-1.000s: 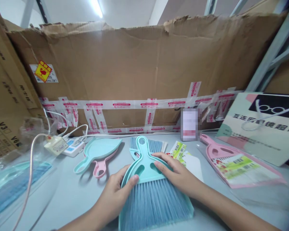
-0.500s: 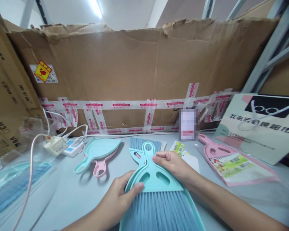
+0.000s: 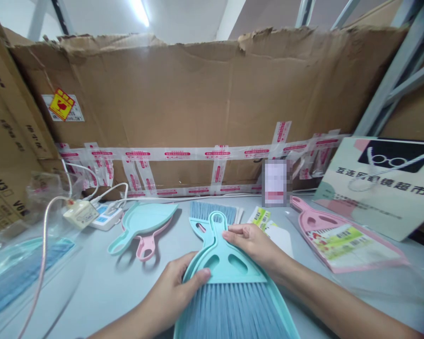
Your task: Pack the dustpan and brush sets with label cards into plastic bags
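Note:
A turquoise hand brush (image 3: 233, 270) with blue bristles lies nested in a turquoise dustpan (image 3: 286, 313), both held close in front of me, handles pointing away. My left hand (image 3: 183, 282) grips the left side, its thumb pressed on the brush head and the fingers hidden beneath the pan. By the handle, my right hand (image 3: 250, 240) is closed on the set from the right, thumb and forefinger at the neck. Just behind them lies another turquoise brush (image 3: 212, 209), partly covered by the held set.
At left, a turquoise dustpan (image 3: 146, 219) rests over a pink one (image 3: 148, 247), near a power strip (image 3: 108, 216) and cable. A wrapped pink set (image 3: 349, 235) and a paper bag (image 3: 381, 188) stand right. Cardboard (image 3: 198, 103) walls the back; labels (image 3: 261, 216) lie before it.
The held brush and dustpan have dipped very slightly at the handle end, with both hands keeping their grip. Nothing else has visibly moved.

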`<state>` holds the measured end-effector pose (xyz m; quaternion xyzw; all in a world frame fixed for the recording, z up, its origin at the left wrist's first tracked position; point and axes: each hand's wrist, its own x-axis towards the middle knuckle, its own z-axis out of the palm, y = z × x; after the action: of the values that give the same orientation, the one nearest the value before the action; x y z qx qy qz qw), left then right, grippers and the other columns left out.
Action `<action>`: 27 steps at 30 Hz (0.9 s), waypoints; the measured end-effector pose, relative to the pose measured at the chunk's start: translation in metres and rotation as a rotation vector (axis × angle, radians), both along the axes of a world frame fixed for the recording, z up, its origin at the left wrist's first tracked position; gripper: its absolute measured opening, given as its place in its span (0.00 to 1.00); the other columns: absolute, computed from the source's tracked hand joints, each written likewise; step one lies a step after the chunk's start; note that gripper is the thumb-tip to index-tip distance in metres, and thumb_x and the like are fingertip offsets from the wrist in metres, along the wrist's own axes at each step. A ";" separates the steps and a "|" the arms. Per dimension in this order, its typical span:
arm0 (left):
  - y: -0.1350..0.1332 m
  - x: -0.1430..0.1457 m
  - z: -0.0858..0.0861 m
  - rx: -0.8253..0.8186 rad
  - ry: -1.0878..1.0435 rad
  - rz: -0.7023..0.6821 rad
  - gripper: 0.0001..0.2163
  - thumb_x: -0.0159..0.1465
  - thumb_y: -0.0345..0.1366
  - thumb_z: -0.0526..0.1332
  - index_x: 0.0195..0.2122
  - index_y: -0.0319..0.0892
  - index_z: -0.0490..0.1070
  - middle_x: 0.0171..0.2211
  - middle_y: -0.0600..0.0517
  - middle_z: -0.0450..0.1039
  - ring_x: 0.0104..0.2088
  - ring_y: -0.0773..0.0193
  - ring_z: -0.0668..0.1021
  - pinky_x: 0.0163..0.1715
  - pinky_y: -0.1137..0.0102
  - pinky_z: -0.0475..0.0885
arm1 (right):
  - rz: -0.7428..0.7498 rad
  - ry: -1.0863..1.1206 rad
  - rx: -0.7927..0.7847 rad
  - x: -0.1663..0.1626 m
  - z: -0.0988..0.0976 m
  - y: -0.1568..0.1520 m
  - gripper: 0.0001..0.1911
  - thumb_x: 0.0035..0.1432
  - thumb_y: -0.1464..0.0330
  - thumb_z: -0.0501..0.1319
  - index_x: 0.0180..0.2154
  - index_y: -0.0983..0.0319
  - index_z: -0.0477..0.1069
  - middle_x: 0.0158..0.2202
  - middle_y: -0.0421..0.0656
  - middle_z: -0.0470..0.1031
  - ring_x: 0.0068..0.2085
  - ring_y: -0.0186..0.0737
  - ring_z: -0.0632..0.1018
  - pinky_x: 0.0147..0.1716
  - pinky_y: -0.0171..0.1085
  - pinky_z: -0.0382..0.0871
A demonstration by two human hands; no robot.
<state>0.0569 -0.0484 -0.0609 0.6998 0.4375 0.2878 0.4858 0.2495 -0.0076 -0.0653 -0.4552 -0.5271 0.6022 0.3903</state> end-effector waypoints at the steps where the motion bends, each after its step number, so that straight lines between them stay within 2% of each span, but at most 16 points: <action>1: 0.000 0.000 0.000 -0.007 0.004 -0.003 0.18 0.60 0.45 0.54 0.46 0.41 0.70 0.33 0.52 0.72 0.35 0.62 0.70 0.37 0.72 0.65 | 0.006 0.010 -0.011 0.000 0.001 -0.001 0.19 0.37 0.56 0.67 0.21 0.65 0.67 0.19 0.38 0.71 0.20 0.31 0.69 0.20 0.30 0.60; 6: 0.001 0.000 -0.002 -0.002 0.022 -0.003 0.18 0.60 0.45 0.54 0.46 0.39 0.69 0.34 0.52 0.70 0.35 0.63 0.70 0.37 0.72 0.64 | 0.044 0.133 -0.086 -0.001 0.009 -0.003 0.18 0.37 0.58 0.68 0.25 0.66 0.69 0.20 0.38 0.71 0.21 0.31 0.71 0.22 0.30 0.63; 10: 0.000 0.002 -0.003 -0.004 0.028 -0.012 0.16 0.60 0.44 0.54 0.42 0.38 0.70 0.33 0.52 0.70 0.36 0.63 0.70 0.37 0.72 0.64 | 0.099 0.208 -0.176 -0.003 0.010 -0.004 0.19 0.40 0.60 0.67 0.32 0.66 0.70 0.24 0.41 0.74 0.24 0.32 0.74 0.26 0.31 0.67; 16: -0.002 0.004 -0.005 -0.015 0.053 -0.026 0.13 0.60 0.43 0.54 0.36 0.37 0.70 0.32 0.53 0.70 0.34 0.64 0.70 0.34 0.73 0.64 | 0.102 0.185 -0.156 -0.004 0.003 -0.001 0.20 0.39 0.62 0.68 0.33 0.68 0.70 0.26 0.43 0.76 0.24 0.33 0.75 0.25 0.31 0.68; 24: -0.002 0.004 -0.003 -0.021 0.022 -0.033 0.14 0.59 0.42 0.55 0.41 0.39 0.70 0.34 0.52 0.71 0.36 0.62 0.71 0.37 0.72 0.64 | 0.063 0.122 -0.148 -0.004 0.003 -0.003 0.20 0.39 0.61 0.68 0.32 0.68 0.70 0.27 0.43 0.76 0.24 0.33 0.75 0.25 0.32 0.68; 27: 0.000 0.003 -0.003 -0.034 0.004 -0.031 0.16 0.59 0.42 0.56 0.43 0.39 0.70 0.34 0.52 0.72 0.37 0.62 0.71 0.37 0.71 0.65 | 0.079 0.137 -0.164 -0.001 0.006 0.000 0.19 0.42 0.58 0.66 0.32 0.67 0.70 0.26 0.42 0.76 0.25 0.32 0.75 0.26 0.31 0.68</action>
<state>0.0596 -0.0488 -0.0634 0.6987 0.4326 0.2714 0.5011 0.2490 -0.0075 -0.0594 -0.4220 -0.4657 0.6880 0.3628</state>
